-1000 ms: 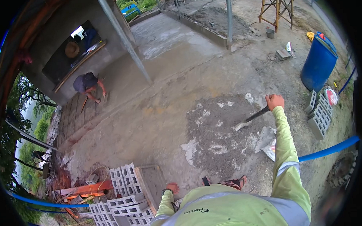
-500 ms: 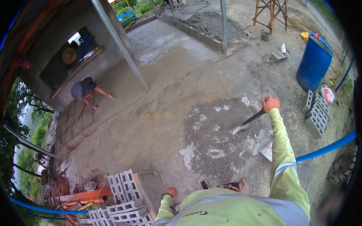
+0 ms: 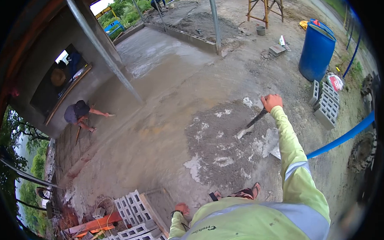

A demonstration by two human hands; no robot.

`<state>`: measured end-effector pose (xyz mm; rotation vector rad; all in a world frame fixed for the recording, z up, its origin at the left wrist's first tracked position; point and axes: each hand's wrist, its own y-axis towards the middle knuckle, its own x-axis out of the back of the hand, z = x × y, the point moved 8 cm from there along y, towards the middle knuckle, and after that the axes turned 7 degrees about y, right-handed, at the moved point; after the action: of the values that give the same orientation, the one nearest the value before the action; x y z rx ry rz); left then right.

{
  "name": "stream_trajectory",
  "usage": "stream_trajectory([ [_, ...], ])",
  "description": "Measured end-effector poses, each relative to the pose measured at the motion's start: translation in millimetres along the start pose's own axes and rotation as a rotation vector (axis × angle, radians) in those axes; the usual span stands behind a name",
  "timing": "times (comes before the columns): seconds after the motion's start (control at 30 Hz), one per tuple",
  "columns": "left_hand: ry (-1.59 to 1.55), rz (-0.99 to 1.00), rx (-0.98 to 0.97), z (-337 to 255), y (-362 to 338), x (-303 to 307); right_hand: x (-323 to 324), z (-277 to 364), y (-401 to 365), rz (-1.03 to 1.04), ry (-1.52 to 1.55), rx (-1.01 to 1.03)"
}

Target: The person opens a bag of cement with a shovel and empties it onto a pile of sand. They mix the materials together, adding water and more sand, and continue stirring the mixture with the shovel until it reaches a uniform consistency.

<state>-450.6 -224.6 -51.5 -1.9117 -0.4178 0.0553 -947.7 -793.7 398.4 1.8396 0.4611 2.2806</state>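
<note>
My right hand (image 3: 271,102) is closed around the top of a shovel (image 3: 253,122), with my arm stretched forward. The dark shaft slants down left to a pale, cement-smeared end resting on a patch of grey mix (image 3: 214,149). White powdery smears mark that patch. Beside my body hangs my left hand (image 3: 182,208), with a dark band at the wrist. Its fingers are hidden from above, and I see nothing held there. Nearest to it are a wood-edged shallow box (image 3: 155,212) and hollow concrete blocks (image 3: 133,208).
A crouching co-worker (image 3: 79,111) reaches over the floor by the wall. Metal posts (image 3: 105,51) rise ahead. On the right stand a blue drum (image 3: 317,52), more hollow blocks (image 3: 327,104) and a blue hose (image 3: 342,136). Orange-painted lumber (image 3: 94,223) lies lower left.
My view has turned, so the whole scene sits further left and higher. My right hand still grips the shovel, whose end stays on the mix. The crouching co-worker's outstretched arm has shifted slightly.
</note>
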Motion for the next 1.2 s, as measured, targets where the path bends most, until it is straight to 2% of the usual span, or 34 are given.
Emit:
stream_trajectory([
  [0.23, 0.12, 0.01, -0.046, -13.4, -23.6, -5.8, -1.2, 2.6, -2.3, 0.055, 0.04, 0.049],
  [0.4, 0.071, -0.004, -0.011, -11.7, -19.2, -3.6, 3.3, 2.1, -1.6, 0.015, 0.05, 0.05],
  [0.47, 0.082, -0.017, -0.017, -12.9, -16.7, -2.5, 1.9, 4.8, -2.6, 0.088, 0.031, 0.046],
  [0.77, 0.088, 0.032, -0.019, -17.1, -16.7, -3.8, 0.6, 4.1, -2.8, 0.11, 0.087, 0.052],
  [0.8, 0.099, 0.015, -0.012, -16.8, -14.9, -3.7, -2.3, 2.1, -2.8, 0.125, 0.1, 0.037],
  [0.87, 0.074, -0.005, 0.004, -18.4, -10.2, -4.4, 0.8, 2.4, -4.6, 0.006, 0.076, 0.084],
  [0.93, 0.115, 0.046, 0.015, -11.6, -4.0, -7.9, -7.2, -2.6, -4.1, -0.013, 0.018, 0.083],
  [1.03, 0.064, -0.003, 0.012, -0.6, 4.9, -13.3, -1.0, 1.2, -8.5, 0.027, 0.051, 0.054],
  [1.07, 0.053, 0.044, 0.029, 7.1, 19.2, -16.2, -8.6, -4.2, -5.5, 0.055, 0.038, 0.067],
  [1.1, 0.075, 0.052, 0.037, 0.1, 9.9, -20.0, -13.5, -11.0, -3.7, 0.005, 0.015, 0.04],
  [1.13, 0.098, 0.043, 0.015, 22.5, 51.7, -15.2, -23.2, -19.2, 0.7, 0.004, 0.044, 0.075],
  [1.17, 0.323, 0.041, -0.085, 12.0, 56.3, -19.9, -31.3, -30.0, 4.5, -0.089, 0.046, 0.125],
  [1.2, 0.495, 0.012, -0.177, 11.3, 64.5, -21.2, -25.1, -21.6, 2.5, 0.028, 0.03, 0.076],
])
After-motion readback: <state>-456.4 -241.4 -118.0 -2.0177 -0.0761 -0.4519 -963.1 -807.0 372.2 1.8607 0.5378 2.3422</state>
